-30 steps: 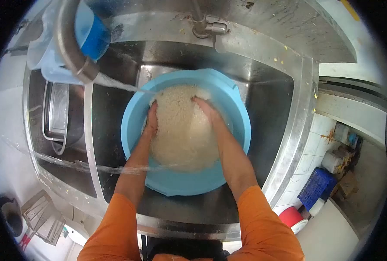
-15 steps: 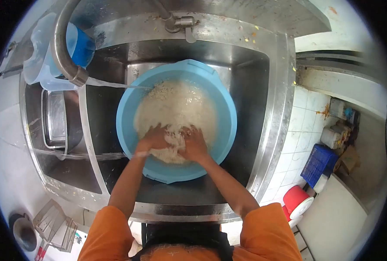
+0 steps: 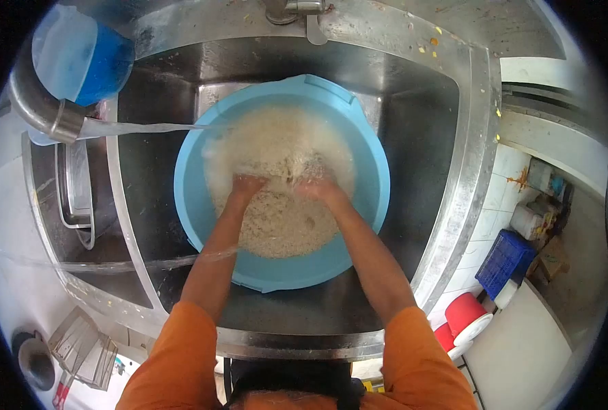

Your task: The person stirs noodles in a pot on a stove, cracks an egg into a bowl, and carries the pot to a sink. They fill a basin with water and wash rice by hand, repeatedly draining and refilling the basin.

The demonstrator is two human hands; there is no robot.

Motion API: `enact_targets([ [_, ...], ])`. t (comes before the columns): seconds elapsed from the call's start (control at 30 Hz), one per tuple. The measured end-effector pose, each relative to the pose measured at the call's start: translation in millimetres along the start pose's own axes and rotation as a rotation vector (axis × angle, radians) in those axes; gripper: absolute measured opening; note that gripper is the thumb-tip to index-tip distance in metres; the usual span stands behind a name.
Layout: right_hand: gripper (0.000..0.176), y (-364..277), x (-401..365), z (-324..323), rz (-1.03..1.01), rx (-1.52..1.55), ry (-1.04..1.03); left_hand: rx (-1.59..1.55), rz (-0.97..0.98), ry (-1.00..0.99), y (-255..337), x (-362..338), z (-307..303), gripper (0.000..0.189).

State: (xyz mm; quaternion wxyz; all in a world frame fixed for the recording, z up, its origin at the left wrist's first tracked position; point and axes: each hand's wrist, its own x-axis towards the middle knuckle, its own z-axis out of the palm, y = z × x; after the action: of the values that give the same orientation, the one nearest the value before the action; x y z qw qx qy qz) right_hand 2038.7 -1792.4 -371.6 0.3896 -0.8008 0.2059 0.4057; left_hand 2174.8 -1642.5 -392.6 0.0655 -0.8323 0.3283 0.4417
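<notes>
A large light-blue basin [image 3: 376, 188] sits in the steel sink, holding cloudy water and pale grains that look like rice [image 3: 280, 229]. Both my hands are sunk into the wet grains near the middle of the basin. My left hand [image 3: 249, 182] shows only its wrist and back, its fingers buried. A short gap to the right, my right hand [image 3: 315, 186] is likewise covered at the fingers, with water and grains churned up around it. Water [image 3: 147, 128] streams from the curved faucet [image 3: 48, 113] over the basin's left rim into it.
A blue and clear plastic container [image 3: 106, 61] stands behind the faucet. Metal trays [image 3: 75, 184] lie in the left sink compartment. To the right are a blue crate [image 3: 505, 263] and red tubs [image 3: 464, 314]. A steel tap [image 3: 304, 8] sits at the back ledge.
Both hands have pushed away from me toward the basin's middle, and their fingers have sunk out of sight. Grains now show heaped nearer me. The view has shifted a little.
</notes>
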Motion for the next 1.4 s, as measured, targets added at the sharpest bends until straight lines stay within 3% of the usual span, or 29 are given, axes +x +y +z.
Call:
enact_targets([
  [0.07, 0.057, -17.2, -53.4, -19.1, -0.030, -0.038, 0.086, 0.024, -0.009, 0.170, 26.5, -63.4, -55.1, 0.047],
  [0.13, 0.065, -23.4, -87.0, -29.4, -0.044, -0.100, 0.233, -0.206, 0.026, 0.515, -0.9, -78.2, -41.4, 0.044],
  [0.17, 0.065, -19.1, -81.7, -26.6, -0.043, -0.099, 0.229, -0.438, 0.063, 0.852, -11.1, -79.2, -30.8, 0.041],
  [0.2, 0.067, -12.1, -67.7, -21.8, 0.018, 0.057, 0.637, -0.434, 0.072, 0.850, -13.5, -69.0, -19.7, 0.041],
  [0.23, 0.069, -6.7, -51.5, -19.5, 0.082, 0.219, 1.054, -0.522, 0.046, 1.005, -17.8, -51.4, -10.4, 0.037],
  [0.27, 0.069, -4.5, -36.8, -17.0, 0.085, 0.229, 1.072, -0.607, 0.031, 1.165, -22.1, -33.9, -1.2, 0.033],
  [0.3, 0.071, -2.2, -18.6, -15.9, 0.126, 0.297, 0.979, -0.733, -0.022, 1.142, -28.4, -10.5, 12.2, 0.034],
  [0.47, 0.071, 10.4, 66.8, -15.6, 0.222, 0.503, 0.410, -1.340, -0.145, 0.540, -49.8, 67.2, 21.8, 0.040],
  [0.63, 0.069, -5.0, 64.3, 5.7, 0.064, 0.573, 0.136, -1.458, -0.104, 0.282, -65.2, 49.4, 10.9, 0.047],
  [0.73, 0.069, -20.5, 21.8, 21.4, -0.088, 0.370, 0.070, -1.221, 0.010, 0.097, -83.5, 2.2, 9.4, 0.052],
  [0.87, 0.068, -51.4, -76.3, 67.9, -0.345, -0.117, 0.311, -0.340, 0.160, -0.402, -67.0, -83.8, -11.2, 0.057],
  [0.9, 0.068, -57.6, -94.4, 80.7, -0.341, -0.119, 0.316, -0.190, 0.174, -0.525, -49.8, -100.2, -18.2, 0.059],
  [0.93, 0.068, -63.0, -113.3, 94.7, -0.257, -0.247, 0.391, -0.193, 0.178, -0.531, -33.8, -124.0, -11.9, 0.059],
  [1.0, 0.068, -60.4, -123.8, 103.1, -0.172, -0.382, 0.463, 0.366, 0.513, 0.195, -9.8, -161.0, 2.4, 0.049],
  [1.07, 0.064, -42.3, -114.5, 106.3, -0.034, -0.493, 0.460, 0.408, 0.509, 0.254, 0.4, -147.0, 14.7, 0.045],
  [1.13, 0.061, -24.9, -81.3, 84.4, 0.056, -0.476, 0.245, 0.459, 0.500, 0.320, 3.5, -115.7, 14.3, 0.041],
  [1.2, 0.061, -2.3, -34.9, 62.4, 0.091, -0.374, -0.075, 0.244, 0.358, -0.131, 2.0, -79.6, 8.6, 0.044],
  [1.23, 0.060, 10.1, -14.8, 59.8, 0.102, -0.335, -0.185, 0.247, 0.351, -0.139, -5.7, -64.9, 26.4, 0.044],
  [1.3, 0.044, 64.2, 38.0, 114.6, 0.159, -0.113, 0.137, 0.114, 0.193, -0.022, -19.5, -41.2, 63.8, 0.042],
  [1.33, 0.046, 54.2, 42.0, 103.6, 0.171, -0.018, 0.144, 0.072, 0.141, 0.016, -18.8, -38.2, 68.5, 0.042],
  [1.37, 0.049, 41.4, 44.1, 93.9, 0.155, 0.044, 0.133, 0.077, 0.020, 0.292, -5.1, -32.4, 76.8, 0.039],
  [1.4, 0.052, 28.3, 44.4, 79.0, 0.131, 0.091, 0.122, 0.071, -0.043, 0.440, 3.4, -23.1, 70.9, 0.038],
])
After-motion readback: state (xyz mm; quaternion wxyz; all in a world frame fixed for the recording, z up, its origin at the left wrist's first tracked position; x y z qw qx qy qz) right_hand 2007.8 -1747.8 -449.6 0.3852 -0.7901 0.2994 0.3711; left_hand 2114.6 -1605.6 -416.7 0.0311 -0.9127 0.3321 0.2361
